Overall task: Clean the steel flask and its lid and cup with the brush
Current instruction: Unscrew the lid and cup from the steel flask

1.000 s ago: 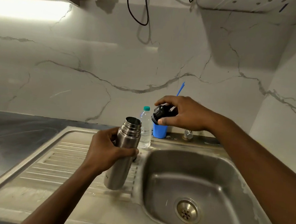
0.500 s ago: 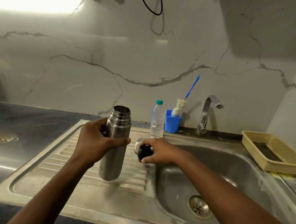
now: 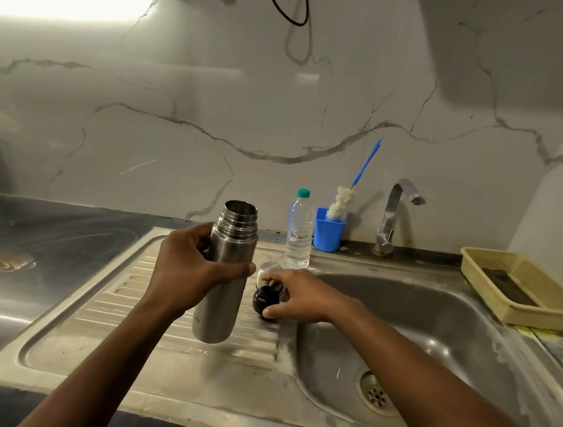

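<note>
Left hand point(image 3: 185, 269) wraps around the upper body of the steel flask point(image 3: 220, 314), thumb on the near side, fingers curled round the back, forearm coming up from bottom left. The flask is open-mouthed, nearly upright with a slight tilt, held above the ribbed drainboard point(image 3: 118, 318). Right hand point(image 3: 303, 296) reaches in low from the right, palm down, thumb and fingertips pinching the black lid point(image 3: 265, 299) at the drainboard's right edge, just beside the sink basin point(image 3: 440, 332); cannot tell if the lid touches the steel. The steel cup point(image 3: 268, 267) sits just behind the lid, partly hidden by the fingers. The brush point(image 3: 343, 198) stands bristles-down in a blue holder point(image 3: 328, 235) by the wall, between a plastic water bottle point(image 3: 300, 229) and the faucet point(image 3: 393, 217). A yellow basket point(image 3: 539, 307) sits at far right.
</note>
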Action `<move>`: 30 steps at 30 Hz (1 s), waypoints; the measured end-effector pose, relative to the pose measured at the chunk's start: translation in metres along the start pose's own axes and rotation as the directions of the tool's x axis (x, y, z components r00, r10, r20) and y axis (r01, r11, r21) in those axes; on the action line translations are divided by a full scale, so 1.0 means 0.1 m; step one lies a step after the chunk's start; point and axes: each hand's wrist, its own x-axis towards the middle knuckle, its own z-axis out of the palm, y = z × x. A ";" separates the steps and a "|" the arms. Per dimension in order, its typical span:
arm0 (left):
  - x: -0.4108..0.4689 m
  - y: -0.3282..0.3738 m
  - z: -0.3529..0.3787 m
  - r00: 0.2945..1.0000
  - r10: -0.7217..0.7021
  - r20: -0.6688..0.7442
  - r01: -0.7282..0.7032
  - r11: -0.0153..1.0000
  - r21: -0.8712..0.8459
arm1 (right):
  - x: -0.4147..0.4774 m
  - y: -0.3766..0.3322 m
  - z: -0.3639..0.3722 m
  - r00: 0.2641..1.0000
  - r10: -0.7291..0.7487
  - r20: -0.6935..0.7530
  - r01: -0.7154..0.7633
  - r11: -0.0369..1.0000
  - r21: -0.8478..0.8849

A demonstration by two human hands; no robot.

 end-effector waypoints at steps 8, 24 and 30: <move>0.06 0.28 0.31 0.994 0.102 0.044 -0.108 0.981 0.161 | -0.60 0.21 -0.54 0.981 0.059 -0.186 -0.036 0.992 0.123; 0.19 0.55 1.33 0.876 0.242 0.417 -0.473 0.601 0.644 | -1.85 1.06 -0.98 0.809 0.310 -0.499 -0.233 0.949 0.212; 0.14 0.55 1.43 0.851 0.241 0.466 -0.523 0.468 0.712 | -1.86 1.18 -0.88 0.803 0.340 -0.490 -0.239 0.936 0.257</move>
